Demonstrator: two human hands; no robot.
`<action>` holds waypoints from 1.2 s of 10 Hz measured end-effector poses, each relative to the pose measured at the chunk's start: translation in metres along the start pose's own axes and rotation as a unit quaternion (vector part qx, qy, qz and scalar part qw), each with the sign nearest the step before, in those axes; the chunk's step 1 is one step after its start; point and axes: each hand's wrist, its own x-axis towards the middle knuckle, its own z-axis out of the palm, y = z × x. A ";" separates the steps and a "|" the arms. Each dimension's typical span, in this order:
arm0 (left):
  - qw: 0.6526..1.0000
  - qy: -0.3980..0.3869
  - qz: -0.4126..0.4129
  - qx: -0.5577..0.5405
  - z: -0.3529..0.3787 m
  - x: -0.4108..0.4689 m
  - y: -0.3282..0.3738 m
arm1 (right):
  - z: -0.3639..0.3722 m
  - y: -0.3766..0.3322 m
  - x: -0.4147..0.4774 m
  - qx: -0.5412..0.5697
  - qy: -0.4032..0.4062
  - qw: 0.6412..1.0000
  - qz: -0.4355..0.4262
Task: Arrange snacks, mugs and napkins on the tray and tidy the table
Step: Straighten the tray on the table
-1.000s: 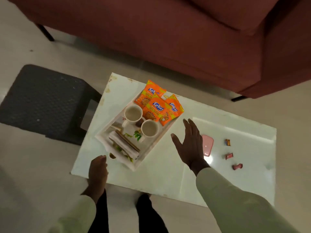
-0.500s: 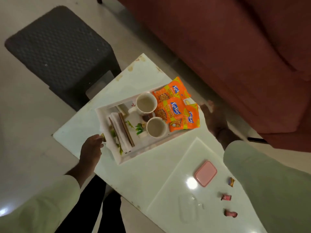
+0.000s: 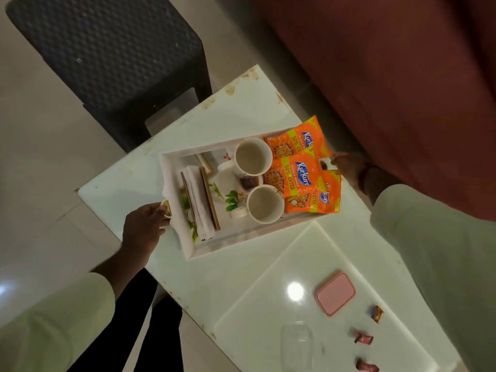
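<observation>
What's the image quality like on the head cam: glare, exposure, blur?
Head view: dim and underexposed, one hard ceiling-light hotspot on the glossy table beside the pink lid; wide-angle tilt skews the tray; the right hand is dark and soft against the sofa.

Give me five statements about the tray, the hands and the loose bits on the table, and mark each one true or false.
1. Two mugs stand on the tray. True.
2. The snack packets are blue. False: they are orange.
3. The left hand is at the tray's end handle. True.
4. The pink lid lies on the tray. False: it lies on the table, apart from the tray.
5. The right hand grips a mug. False: it is at the tray's far end, by the packets.
</observation>
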 end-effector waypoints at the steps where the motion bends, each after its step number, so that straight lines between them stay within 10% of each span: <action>1: 1.000 -0.008 -0.009 -0.010 -0.002 0.002 0.000 | 0.009 -0.007 0.009 0.023 -0.010 0.999 0.020; 6: 0.989 -0.059 0.094 0.102 -0.013 0.028 0.058 | 0.005 0.048 -0.036 0.179 0.010 0.983 0.027; 12: 0.929 -0.179 0.199 0.257 0.098 0.087 0.174 | 0.067 0.160 -0.140 0.461 0.171 0.860 0.137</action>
